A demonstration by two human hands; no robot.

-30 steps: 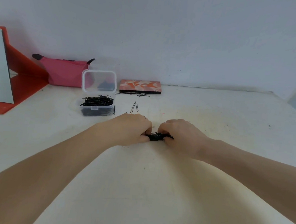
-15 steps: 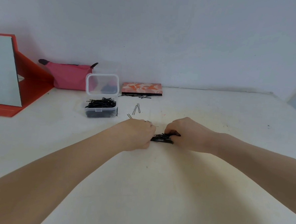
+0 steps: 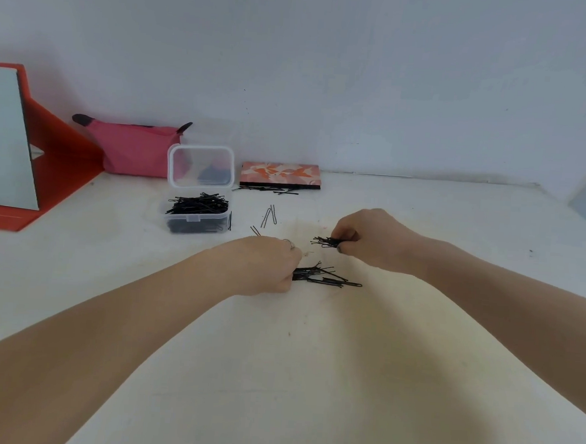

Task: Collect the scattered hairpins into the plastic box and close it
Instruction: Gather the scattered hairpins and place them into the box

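A clear plastic box (image 3: 195, 223) stands open at the left of centre, heaped with black hairpins, its lid (image 3: 201, 165) tipped up behind it. My right hand (image 3: 369, 238) pinches a small bunch of black hairpins (image 3: 325, 241) lifted off the table. My left hand (image 3: 265, 264) grips one end of another pile of hairpins (image 3: 326, 277) lying on the white table (image 3: 309, 377). A few loose pins (image 3: 269, 215) lie between the box and my hands. More pins (image 3: 269, 189) lie in front of a patterned case.
A pink pouch (image 3: 135, 147) and an orange floral case (image 3: 280, 174) sit against the back wall. A red-framed mirror (image 3: 11, 143) stands at the far left. The table's front edge runs along the bottom right.
My hands were together on one bundle of hairpins. Now they have parted: the right hand has lifted away up and right with a bunch, while the left holds the remainder on the table.
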